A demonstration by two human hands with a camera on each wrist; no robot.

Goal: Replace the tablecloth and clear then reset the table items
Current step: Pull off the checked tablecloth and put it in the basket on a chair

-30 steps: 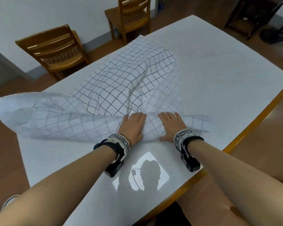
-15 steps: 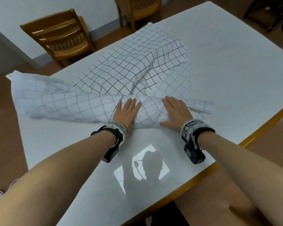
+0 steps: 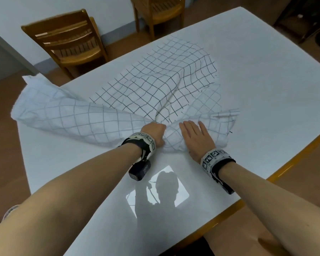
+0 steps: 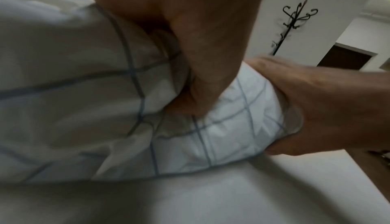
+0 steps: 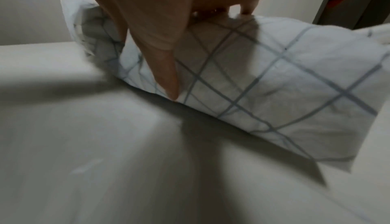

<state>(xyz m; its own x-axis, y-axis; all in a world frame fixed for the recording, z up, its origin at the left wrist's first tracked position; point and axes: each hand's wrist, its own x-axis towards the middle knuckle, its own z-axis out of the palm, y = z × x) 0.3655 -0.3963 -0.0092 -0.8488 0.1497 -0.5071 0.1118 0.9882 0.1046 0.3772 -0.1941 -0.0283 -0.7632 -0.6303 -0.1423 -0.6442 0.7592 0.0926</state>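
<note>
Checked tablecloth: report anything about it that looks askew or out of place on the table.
The checked tablecloth is not spread: it lies bunched in a rumpled roll across the white table, one end overhanging the left edge. The left hand grips a fold; the right hand presses flat on it. No spill or damage shows.

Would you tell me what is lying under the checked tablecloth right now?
Under the checked tablecloth only the white table shows around it; anything beneath its bunched folds is covered.
</note>
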